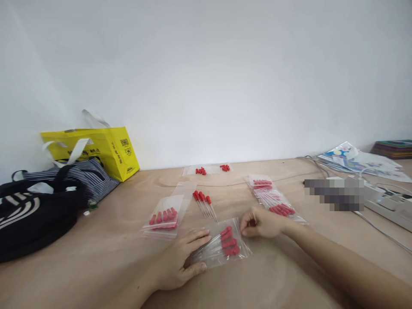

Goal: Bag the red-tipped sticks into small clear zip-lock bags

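A clear plastic bag of glass droppers with red rubber bulbs point(225, 248) lies on the wooden table point(283, 283) in front of me. My left hand point(180, 262) rests flat on its left part, fingers stretched out and pressing it down. My right hand point(261, 222) pinches the bag's upper right edge with closed fingers. Several loose red-bulbed droppers point(203, 203) lie just behind the bag. Another filled bag point(163, 218) sits to the left, and a stack of filled bags point(273, 198) lies to the right.
A yellow shopping bag point(106, 150), a striped bag point(86, 178) and a black bag point(32, 219) stand at the left by the wall. A white power strip with cables point(386, 199), printed sheets point(357, 161) and a book stack point(394, 149) lie at the right. More bagged droppers point(210, 169) lie near the wall.
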Demonstrator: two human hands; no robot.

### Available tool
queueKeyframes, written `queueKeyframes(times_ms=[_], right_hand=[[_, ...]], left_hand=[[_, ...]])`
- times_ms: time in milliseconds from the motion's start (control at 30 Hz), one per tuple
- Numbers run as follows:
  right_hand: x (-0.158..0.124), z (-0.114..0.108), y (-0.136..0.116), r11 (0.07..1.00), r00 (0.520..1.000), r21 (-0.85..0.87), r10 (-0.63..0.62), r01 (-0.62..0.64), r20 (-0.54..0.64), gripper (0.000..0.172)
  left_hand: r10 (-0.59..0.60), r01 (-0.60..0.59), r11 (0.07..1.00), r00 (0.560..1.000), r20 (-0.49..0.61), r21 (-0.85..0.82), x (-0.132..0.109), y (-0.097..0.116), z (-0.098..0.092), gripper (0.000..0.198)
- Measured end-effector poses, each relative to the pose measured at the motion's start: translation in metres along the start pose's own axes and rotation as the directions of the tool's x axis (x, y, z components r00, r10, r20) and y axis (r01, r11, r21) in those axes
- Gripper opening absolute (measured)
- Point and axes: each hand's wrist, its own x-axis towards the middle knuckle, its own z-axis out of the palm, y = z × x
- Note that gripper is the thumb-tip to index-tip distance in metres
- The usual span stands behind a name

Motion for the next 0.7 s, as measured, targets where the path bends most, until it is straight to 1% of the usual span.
queueKeyframes(times_ms=[33,67,100,133,167,267,333,400,533,700], right_hand=[[0.007,-0.005,-0.002,0.999,0.995,0.001,0.035,-0.035,-0.098,0.013],[0.016,-0.009,-0.005,0.998,0.976,0.012,0.062,-0.061,-0.21,0.012],[0.027,-0.011,-0.007,0.996,0.944,0.031,0.087,-0.081,-0.318,0.011],[0.039,-0.012,-0.009,0.993,0.899,0.052,0.118,-0.106,-0.421,0.009],[0.052,-0.01,-0.011,0.99,0.873,0.062,0.142,-0.128,-0.467,0.007],[0.091,0.0,-0.011,0.98,0.836,0.09,0.2,-0.179,-0.511,0.006],[0.113,0.008,-0.008,0.97,0.819,0.117,0.244,-0.215,-0.52,0.008],[0.129,0.013,-0.004,0.96,0.804,0.137,0.278,-0.243,-0.525,0.011],[0.144,0.015,0.003,0.951,0.792,0.151,0.308,-0.269,-0.527,0.012],[0.147,0.014,0.005,0.937,0.775,0.187,0.35,-0.296,-0.527,0.016]], left_hand=[[0.006,-0.006,1.0,1.0,0.003,0.003,0.0,-0.001,0.001,0.051],[0.008,-0.008,1.0,1.0,0.004,0.006,-0.001,-0.002,0.002,0.051],[0.006,-0.006,1.0,1.0,-0.001,0.008,-0.001,-0.003,0.002,0.051],[0.003,-0.003,1.0,1.0,-0.01,0.007,-0.002,-0.003,0.003,0.05],[0.002,-0.002,1.0,1.0,-0.023,0.005,-0.002,-0.003,0.004,0.049],[0.006,-0.006,1.0,0.999,-0.033,0.003,-0.003,-0.002,0.004,0.047],[0.01,-0.01,1.0,1.0,0.003,0.008,-0.002,-0.002,0.003,0.048],[0.015,-0.015,1.0,1.0,0.025,0.01,-0.002,-0.003,0.002,0.05],[0.03,-0.031,0.999,0.999,0.036,0.017,0.0,-0.003,0.0,0.051],[0.012,-0.013,1.0,0.999,0.04,0.027,-0.001,-0.003,0.001,0.051]])
